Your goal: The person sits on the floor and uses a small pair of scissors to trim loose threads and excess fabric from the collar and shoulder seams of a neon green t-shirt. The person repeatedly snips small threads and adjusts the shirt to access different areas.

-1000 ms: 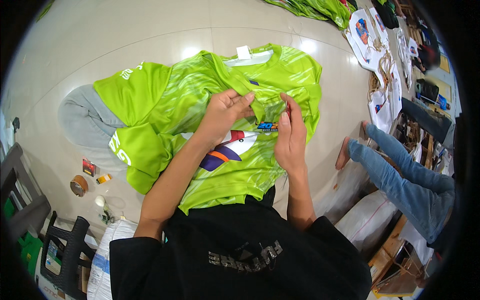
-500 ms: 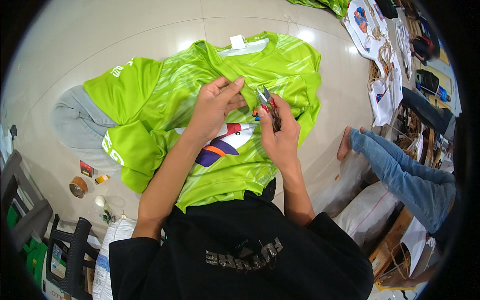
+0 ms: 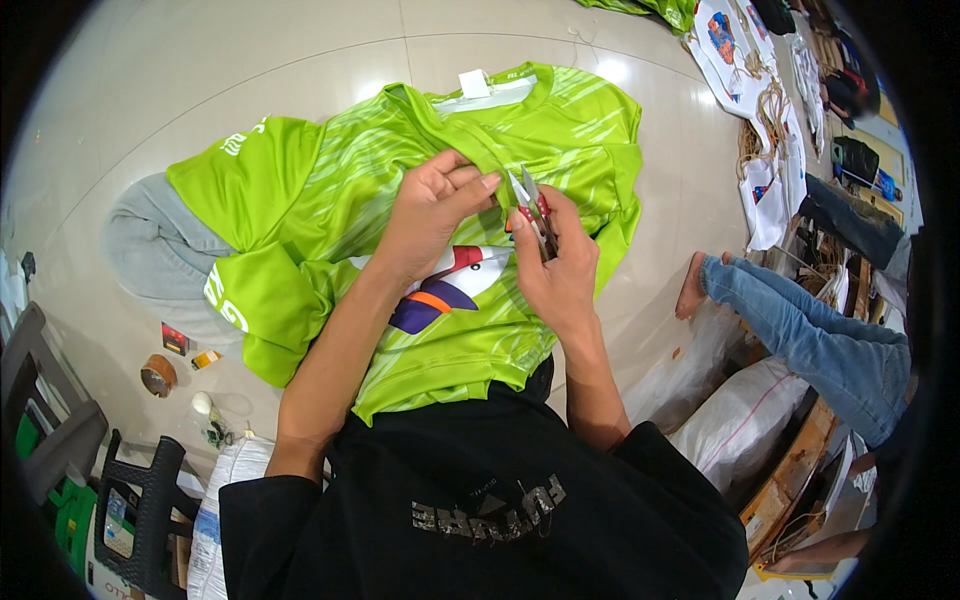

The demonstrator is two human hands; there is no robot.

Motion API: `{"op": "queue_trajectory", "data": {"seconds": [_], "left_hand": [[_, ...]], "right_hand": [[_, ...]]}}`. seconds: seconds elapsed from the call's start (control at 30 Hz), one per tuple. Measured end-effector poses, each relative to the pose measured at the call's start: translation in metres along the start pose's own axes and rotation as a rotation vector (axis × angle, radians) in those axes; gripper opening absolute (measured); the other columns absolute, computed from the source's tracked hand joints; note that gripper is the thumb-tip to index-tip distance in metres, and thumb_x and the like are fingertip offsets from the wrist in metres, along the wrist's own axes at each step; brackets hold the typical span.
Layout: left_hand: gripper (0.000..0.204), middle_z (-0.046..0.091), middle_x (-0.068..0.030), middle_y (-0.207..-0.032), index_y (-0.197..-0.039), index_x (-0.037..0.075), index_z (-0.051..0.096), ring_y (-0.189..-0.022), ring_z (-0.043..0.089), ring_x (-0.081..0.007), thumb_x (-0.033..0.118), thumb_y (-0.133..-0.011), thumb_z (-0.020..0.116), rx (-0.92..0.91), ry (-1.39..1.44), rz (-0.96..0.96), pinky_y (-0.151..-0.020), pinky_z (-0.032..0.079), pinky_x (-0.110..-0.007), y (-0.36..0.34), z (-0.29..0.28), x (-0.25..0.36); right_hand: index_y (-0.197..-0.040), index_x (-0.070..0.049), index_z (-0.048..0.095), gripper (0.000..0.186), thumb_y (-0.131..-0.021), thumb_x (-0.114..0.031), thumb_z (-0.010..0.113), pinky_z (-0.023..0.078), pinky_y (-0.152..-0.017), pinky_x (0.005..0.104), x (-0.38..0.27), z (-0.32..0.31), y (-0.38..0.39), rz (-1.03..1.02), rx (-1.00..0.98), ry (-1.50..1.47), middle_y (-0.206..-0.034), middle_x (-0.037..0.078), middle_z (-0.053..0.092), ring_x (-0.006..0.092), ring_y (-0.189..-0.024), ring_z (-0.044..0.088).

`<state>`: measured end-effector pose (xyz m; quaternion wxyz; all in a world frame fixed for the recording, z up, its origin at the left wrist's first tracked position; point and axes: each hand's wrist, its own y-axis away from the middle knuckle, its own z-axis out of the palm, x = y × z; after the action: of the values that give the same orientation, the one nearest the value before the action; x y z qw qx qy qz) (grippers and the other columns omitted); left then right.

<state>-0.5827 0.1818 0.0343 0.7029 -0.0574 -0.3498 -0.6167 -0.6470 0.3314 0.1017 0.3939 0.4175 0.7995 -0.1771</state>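
Note:
A lime green jersey [image 3: 400, 385] with a coloured printed graphic lies spread before me, partly over grey cloth [image 3: 150, 245]. My left hand [image 3: 435, 210] pinches the jersey's folded green band near the collar, fingertips at the edge. Just right of it, my right hand [image 3: 555, 265] grips small thread snips [image 3: 530, 200] with red on the handles, blades pointing up over the fabric near the band. The fingers of both hands are closed, and some fingertips are hidden in the cloth. A white label [image 3: 474, 83] stands out at the neckline.
At lower left are a tape roll [image 3: 157, 375], small boxes [image 3: 174, 338] and dark plastic stools [image 3: 140, 510]. On the right are white printed garments [image 3: 760, 210] with cords, a co-worker's jeans-clad legs [image 3: 820, 340], another person [image 3: 850, 100] and a white sack [image 3: 740, 420]. More green fabric [image 3: 660, 15] lies at top.
The snips' blades have risen into view in my right hand, which moved slightly up and left. My left hand shifted up and left with the band. The view has shifted slightly.

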Motion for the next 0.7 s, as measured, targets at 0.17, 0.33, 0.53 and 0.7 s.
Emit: {"op": "queue_trajectory", "data": {"seconds": [0.17, 0.33, 0.53, 0.7], "left_hand": [[0.023, 0.073, -0.0125, -0.114, -0.117, -0.003, 0.06, -0.101, 0.068, -0.0134, 0.007, -0.098, 0.068, 0.027, -0.021, 0.01, -0.094, 0.053, -0.03, 0.0, 0.001, 0.0], [0.019, 0.073, -0.0125, -0.113, -0.113, -0.003, 0.062, -0.1, 0.068, -0.0133, 0.01, -0.099, 0.067, 0.03, -0.036, 0.007, -0.093, 0.054, -0.03, 0.0, 0.001, 0.0], [0.018, 0.073, -0.0105, -0.106, -0.109, -0.001, 0.063, -0.096, 0.069, -0.0139, 0.016, -0.102, 0.066, 0.051, -0.038, -0.033, -0.091, 0.056, -0.033, -0.002, 0.002, 0.001], [0.019, 0.072, -0.009, -0.102, -0.107, -0.001, 0.064, -0.094, 0.068, -0.0142, 0.017, -0.101, 0.066, 0.045, -0.056, -0.012, -0.089, 0.057, -0.034, -0.001, 0.002, 0.0]], "right_hand": [[-0.122, 0.001, 0.06, 0.031, -0.095, -0.011, 0.069, 0.055, -0.07, 0.0374, -0.003, 0.002, 0.001, -0.023, 0.004, 0.079, -0.095, 0.019, 0.072, 0.032, -0.08, 0.073], [-0.126, 0.0, 0.061, 0.033, -0.095, -0.01, 0.068, 0.054, -0.073, 0.0374, -0.005, -0.01, -0.005, -0.059, -0.001, 0.101, -0.1, 0.017, 0.069, 0.0315, -0.087, 0.069], [-0.127, -0.004, 0.063, 0.037, -0.091, -0.009, 0.07, 0.046, -0.088, 0.0379, -0.001, -0.059, -0.041, -0.272, -0.161, 0.296, -0.105, 0.01, 0.069, 0.0278, -0.095, 0.063], [-0.121, -0.007, 0.065, 0.033, -0.09, -0.012, 0.072, 0.043, -0.088, 0.0382, -0.009, -0.074, -0.058, -0.281, -0.365, 0.343, -0.106, 0.007, 0.07, 0.0264, -0.095, 0.061]]}}
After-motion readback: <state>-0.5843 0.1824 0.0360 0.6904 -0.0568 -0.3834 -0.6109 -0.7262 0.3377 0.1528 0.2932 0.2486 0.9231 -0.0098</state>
